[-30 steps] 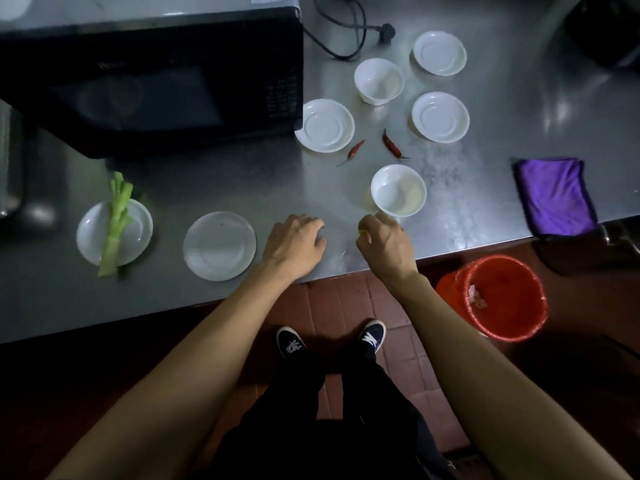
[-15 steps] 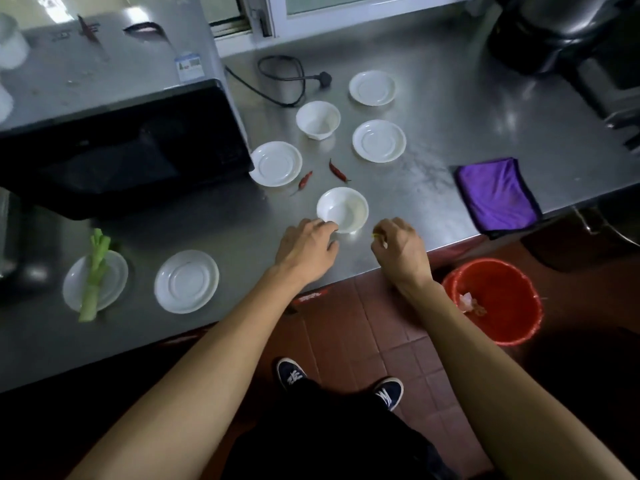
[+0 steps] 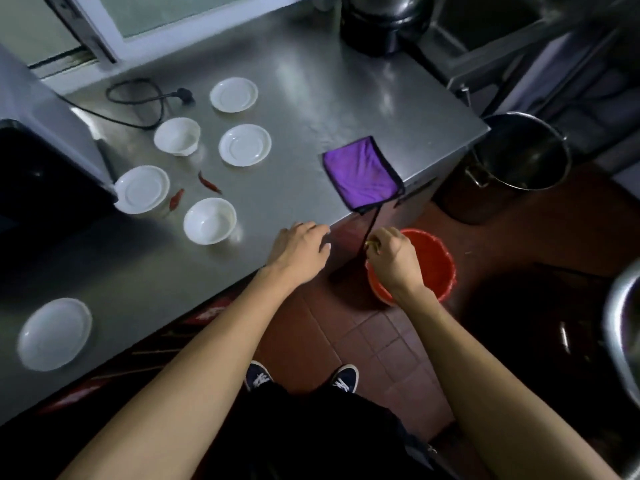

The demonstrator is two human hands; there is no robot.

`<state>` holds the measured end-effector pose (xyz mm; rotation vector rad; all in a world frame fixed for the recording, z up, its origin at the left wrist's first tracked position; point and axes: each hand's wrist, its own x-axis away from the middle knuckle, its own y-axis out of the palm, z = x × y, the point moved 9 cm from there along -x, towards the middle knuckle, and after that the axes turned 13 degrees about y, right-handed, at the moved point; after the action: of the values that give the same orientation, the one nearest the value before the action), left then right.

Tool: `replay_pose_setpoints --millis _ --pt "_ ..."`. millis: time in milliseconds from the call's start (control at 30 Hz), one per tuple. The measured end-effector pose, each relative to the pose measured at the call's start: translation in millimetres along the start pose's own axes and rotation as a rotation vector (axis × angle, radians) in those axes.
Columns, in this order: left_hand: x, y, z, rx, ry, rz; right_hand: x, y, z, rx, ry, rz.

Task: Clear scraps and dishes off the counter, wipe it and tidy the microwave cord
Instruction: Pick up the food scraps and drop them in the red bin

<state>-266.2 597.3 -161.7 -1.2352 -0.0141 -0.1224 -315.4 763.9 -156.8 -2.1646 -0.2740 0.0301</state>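
My right hand [image 3: 393,259] pinches a small yellowish scrap [image 3: 371,244] over the red bucket [image 3: 433,265] on the floor. At the counter's front edge my left hand [image 3: 299,251] rests with curled fingers, holding nothing that I can see. On the steel counter [image 3: 311,98] lie two red chillies [image 3: 209,182] [image 3: 176,199], two white bowls [image 3: 209,220] [image 3: 177,136] and several white saucers [image 3: 142,189]. A purple cloth [image 3: 363,173] hangs over the counter's right front corner. The microwave [image 3: 41,174] stands at the left, its black cord [image 3: 138,102] looped loose behind it.
A lone saucer [image 3: 53,334] sits near the front left. A dark pot [image 3: 381,22] stands at the counter's back right. A large steel stockpot [image 3: 519,154] is on the floor right of the counter. A metal rim [image 3: 623,323] shows at the far right edge.
My right hand has left the counter edge with the scrap and moved over the red bucket. My view swung right; the celery plate has gone out of frame.
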Motion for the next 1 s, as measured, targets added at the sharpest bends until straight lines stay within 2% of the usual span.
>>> replay_pose_setpoints --millis 233,533,767,1000 --pt "-54 45 67 0.032 0.143 -0.097 -2 -30 90 0.023 0.178 0.016" --pt "-129 111 109 0.038 0.307 -0.266 -25 -33 168 0.018 0.403 0.058" --pt "-173 175 112 0.046 0.341 -0.408 -51 -8 222 0.015 0.535 0.038" --pt "-209 256 117 0.055 0.287 -0.519 -71 55 314 -0.009 0.671 -0.090"
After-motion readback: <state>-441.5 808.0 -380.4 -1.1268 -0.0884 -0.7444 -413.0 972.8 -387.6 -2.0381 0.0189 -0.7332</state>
